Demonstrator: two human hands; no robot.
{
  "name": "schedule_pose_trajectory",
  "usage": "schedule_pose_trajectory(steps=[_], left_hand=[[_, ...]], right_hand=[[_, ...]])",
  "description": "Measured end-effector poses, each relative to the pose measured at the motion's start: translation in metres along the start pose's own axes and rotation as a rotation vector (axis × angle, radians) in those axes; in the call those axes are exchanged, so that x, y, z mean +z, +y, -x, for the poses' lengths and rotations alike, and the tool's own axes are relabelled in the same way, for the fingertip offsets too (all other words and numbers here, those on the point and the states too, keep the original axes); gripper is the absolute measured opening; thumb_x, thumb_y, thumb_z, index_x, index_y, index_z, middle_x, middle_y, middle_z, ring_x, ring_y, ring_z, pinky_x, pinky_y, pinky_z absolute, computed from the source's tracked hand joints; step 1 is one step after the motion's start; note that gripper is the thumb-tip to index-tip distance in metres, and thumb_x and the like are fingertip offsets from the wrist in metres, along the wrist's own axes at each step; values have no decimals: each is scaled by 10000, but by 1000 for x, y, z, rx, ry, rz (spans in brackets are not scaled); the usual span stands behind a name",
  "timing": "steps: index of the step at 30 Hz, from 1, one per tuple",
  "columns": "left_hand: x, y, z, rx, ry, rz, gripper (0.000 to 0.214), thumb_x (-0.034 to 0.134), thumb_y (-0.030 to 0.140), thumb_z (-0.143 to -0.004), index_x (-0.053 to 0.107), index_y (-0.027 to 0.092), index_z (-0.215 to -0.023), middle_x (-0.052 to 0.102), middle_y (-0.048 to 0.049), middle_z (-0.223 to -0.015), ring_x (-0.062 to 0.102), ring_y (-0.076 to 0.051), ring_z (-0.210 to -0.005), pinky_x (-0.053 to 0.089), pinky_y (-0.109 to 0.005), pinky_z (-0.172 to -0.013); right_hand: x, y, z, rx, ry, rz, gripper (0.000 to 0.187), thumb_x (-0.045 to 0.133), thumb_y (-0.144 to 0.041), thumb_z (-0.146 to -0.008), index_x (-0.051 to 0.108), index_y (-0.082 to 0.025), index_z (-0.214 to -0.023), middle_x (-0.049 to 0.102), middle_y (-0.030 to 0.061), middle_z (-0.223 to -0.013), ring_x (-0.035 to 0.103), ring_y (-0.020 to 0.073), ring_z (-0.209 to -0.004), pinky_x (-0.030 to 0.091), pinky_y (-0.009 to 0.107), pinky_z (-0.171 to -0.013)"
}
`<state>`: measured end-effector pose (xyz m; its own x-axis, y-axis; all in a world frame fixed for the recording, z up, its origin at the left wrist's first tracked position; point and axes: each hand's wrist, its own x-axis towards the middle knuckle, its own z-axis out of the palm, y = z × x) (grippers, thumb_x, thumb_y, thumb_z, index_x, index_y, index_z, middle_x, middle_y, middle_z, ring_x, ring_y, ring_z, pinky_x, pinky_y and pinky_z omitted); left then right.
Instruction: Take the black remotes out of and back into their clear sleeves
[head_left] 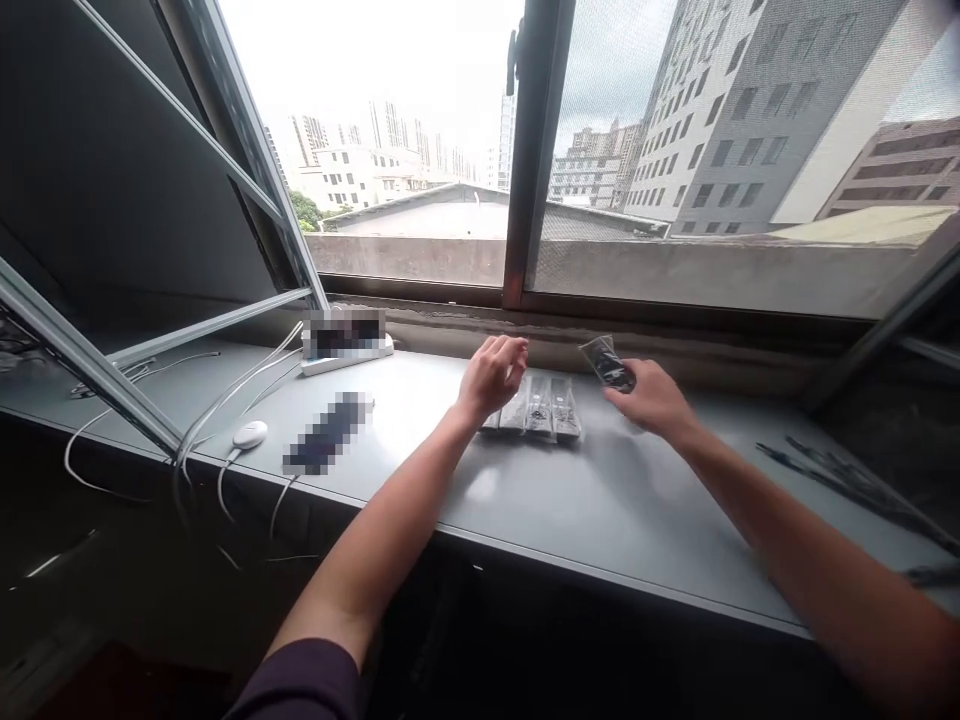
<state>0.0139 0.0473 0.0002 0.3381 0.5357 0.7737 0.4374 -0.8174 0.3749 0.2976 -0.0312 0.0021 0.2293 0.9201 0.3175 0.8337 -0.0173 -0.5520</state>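
My right hand (pixel 651 398) is closed on a small clear plastic packet (pixel 606 362) with something dark inside. It holds the packet by its lower right end, tilted above the table. Several similar packets (pixel 538 410) lie side by side on the table, their contents pale with dark bits; what exactly is inside is too small to tell. My left hand (pixel 491 378) hovers over the left end of this row and hides part of it. Its fingers are loosely bent, with the thumb apart from them and nothing visible between.
The grey table (pixel 570 530) runs along a window ledge. On the left stand a white power strip (pixel 349 355), a blurred-out flat object (pixel 328 433), a white round puck (pixel 250 435) on a cord and loose cables. Metal frame bars (pixel 210 320) slant there. Dark cables (pixel 847 480) lie right.
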Motion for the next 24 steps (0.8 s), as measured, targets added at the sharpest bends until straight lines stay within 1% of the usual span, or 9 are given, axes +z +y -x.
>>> schedule_pose_trajectory(steps=[3,5,7,9,12,14,19,21,24], left_hand=[[2,-14,12,-180,-49,188,432,464,482,-1126,734,170,-1254,807,-132,-1154,697,-263,-1139,537,-391,-1017],[2,-18,16,-319,-114,397,595,389,626,-1118,751,162,-1204,824,-117,-1018,723,-227,-964,551,-327,-847],[1,-19,17,-433,-154,572,706,402,750,-1064,765,145,-1089,815,-116,-925,688,-185,-780,490,-277,-660],[1,-17,18,-512,-167,668,745,480,827,-991,750,137,-912,774,-108,-815,605,-144,-633,386,-258,-538],[0,-12,18,-555,-182,719,723,568,829,-946,698,145,-751,658,-53,-639,495,-102,-521,308,-254,-490],[0,-7,18,-540,-199,732,678,611,785,-952,705,143,-754,637,-36,-615,480,-94,-513,313,-249,-495],[2,-4,19,-483,-217,694,618,627,698,-987,732,132,-762,726,-71,-725,532,-99,-558,381,-248,-534],[2,-4,19,-472,-175,656,618,606,672,-1011,720,137,-724,720,-68,-708,538,-100,-557,405,-249,-555],[0,-4,20,-452,-108,616,611,573,656,-1037,691,152,-713,698,-55,-671,552,-108,-561,419,-247,-567]], right_hand=[[2,-47,14,61,-242,-565,583,868,-448,-847,603,-212,-1310,786,164,-1123,796,320,-805,653,413,-602],[12,-71,23,51,-388,-755,587,942,-470,-789,611,-227,-1209,796,115,-971,749,267,-656,597,359,-482],[26,-82,32,-24,-444,-881,580,972,-471,-761,625,-243,-1166,777,56,-890,694,211,-584,554,314,-438],[37,-84,40,-66,-479,-911,592,961,-483,-779,641,-246,-1217,733,3,-788,655,188,-547,542,304,-445],[43,-77,51,-76,-499,-895,628,935,-485,-812,635,-249,-1310,700,-23,-713,654,195,-567,530,296,-479],[41,-72,56,-49,-475,-896,624,897,-505,-848,637,-257,-1358,723,-8,-766,670,201,-601,534,303,-506],[36,-64,60,-19,-499,-952,714,852,-505,-879,589,-240,-1488,732,3,-792,700,222,-686,569,331,-607],[36,-65,59,-1,-508,-984,679,846,-517,-879,622,-224,-1449,728,8,-801,697,220,-695,562,332,-622],[36,-69,59,1,-516,-987,553,860,-538,-867,693,-209,-1279,723,12,-797,682,213,-689,548,330,-626]])
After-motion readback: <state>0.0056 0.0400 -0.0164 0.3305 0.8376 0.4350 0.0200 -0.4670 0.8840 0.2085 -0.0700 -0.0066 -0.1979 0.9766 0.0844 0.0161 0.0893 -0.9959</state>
